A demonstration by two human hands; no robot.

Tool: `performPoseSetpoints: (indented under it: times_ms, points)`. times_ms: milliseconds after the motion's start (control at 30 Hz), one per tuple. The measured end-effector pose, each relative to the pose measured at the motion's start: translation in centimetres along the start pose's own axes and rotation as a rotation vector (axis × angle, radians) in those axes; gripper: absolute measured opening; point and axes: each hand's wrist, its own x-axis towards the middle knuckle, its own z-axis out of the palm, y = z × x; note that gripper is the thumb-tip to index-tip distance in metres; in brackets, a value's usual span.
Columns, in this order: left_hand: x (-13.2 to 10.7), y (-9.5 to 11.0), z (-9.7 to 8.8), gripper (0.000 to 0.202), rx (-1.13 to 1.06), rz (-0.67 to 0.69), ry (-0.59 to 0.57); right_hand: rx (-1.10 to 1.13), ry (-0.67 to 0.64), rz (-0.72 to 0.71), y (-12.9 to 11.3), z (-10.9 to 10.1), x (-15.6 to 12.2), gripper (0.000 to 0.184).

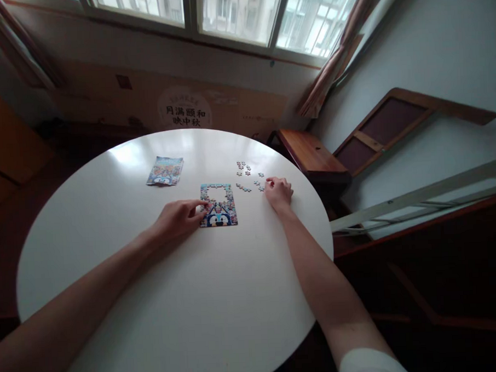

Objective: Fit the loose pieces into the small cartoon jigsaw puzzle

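A jigsaw puzzle (220,217) lies flat on the white table, a blue cartoon face at its near end and an unfilled gap in its upper middle. At its left edge, my left hand (181,216) rests with forefinger and thumb apart, their tips touching the puzzle. To the right of it, several loose puzzle pieces (248,173) are scattered on the table. Beside the rightmost ones is my right hand (279,192), its fingers curled together at the tips. Whatever may be between those fingertips is too small to make out.
A colourful printed packet (165,171) lies on the round white table (187,298), left of the puzzle. Beyond the table's right edge stands a wooden stool or chair (310,153). Windows (236,14) and a curtain (329,78) are at the back.
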Motion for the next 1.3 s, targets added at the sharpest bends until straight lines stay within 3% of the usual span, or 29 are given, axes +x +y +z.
performPoseSetpoints:
  times_ms: [733,1000,1300]
  points:
    - [0.0,0.0,0.0,0.044,0.004,-0.014,-0.003,0.028,0.033,-0.01,-0.4,-0.4,0.1,0.03]
    - [0.0,0.1,-0.1,0.045,-0.009,-0.013,-0.012,-0.015,-0.06,-0.17,-4.0,-0.1,2.0,0.021]
    - [0.0,0.0,0.0,0.043,-0.03,-0.005,-0.009,-0.132,-0.069,-0.136,-6.0,1.6,4.1,0.023]
